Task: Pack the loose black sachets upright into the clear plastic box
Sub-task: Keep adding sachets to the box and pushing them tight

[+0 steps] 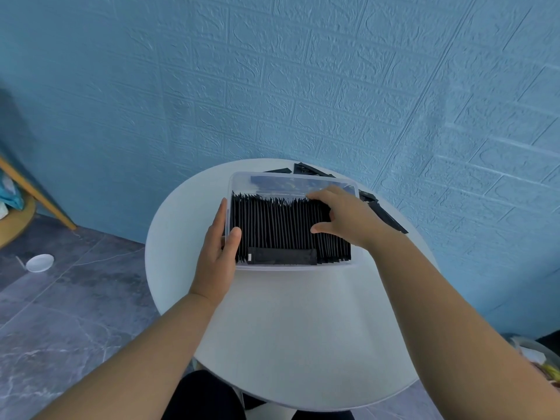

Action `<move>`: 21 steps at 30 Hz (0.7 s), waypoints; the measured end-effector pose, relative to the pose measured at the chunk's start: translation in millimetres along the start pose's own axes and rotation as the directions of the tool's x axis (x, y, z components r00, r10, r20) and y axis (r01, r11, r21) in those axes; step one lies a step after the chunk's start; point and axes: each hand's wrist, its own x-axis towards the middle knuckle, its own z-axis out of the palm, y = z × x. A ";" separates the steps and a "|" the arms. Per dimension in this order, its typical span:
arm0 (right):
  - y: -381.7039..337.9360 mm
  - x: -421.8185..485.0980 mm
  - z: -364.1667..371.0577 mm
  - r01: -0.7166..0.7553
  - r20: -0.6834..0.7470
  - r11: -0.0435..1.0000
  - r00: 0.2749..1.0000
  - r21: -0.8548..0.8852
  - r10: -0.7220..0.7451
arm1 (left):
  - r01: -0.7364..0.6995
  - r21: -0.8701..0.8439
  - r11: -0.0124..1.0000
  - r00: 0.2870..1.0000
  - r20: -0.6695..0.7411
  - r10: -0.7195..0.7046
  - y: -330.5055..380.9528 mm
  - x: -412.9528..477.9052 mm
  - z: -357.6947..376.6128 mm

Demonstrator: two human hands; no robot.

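A clear plastic box (239,180) stands on the round white table (288,328), packed with a dense row of upright black sachets (272,225). One sachet (281,256) lies sideways against the box's near wall. My left hand (216,253) grips the box's left wall, thumb inside against the sachets, fingers outside. My right hand (345,216) lies on the right end of the row, thumb and fingers curled round a bunch of sachets. Loose black sachets (385,212) lie on the table behind and to the right of the box.
A blue brick-pattern wall rises just behind the table. On the grey floor at left lies a small white dish (40,262), with a wooden furniture leg (39,197) beyond it. A container (533,356) sits at the lower right.
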 end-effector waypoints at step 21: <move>-28.9 -21.7 23.5 0.182 -0.128 0.983 0.975 -0.019 -0.183 | -0.003 -0.003 1.000 1.000 -0.009 0.003 -1.7 1.7 1.2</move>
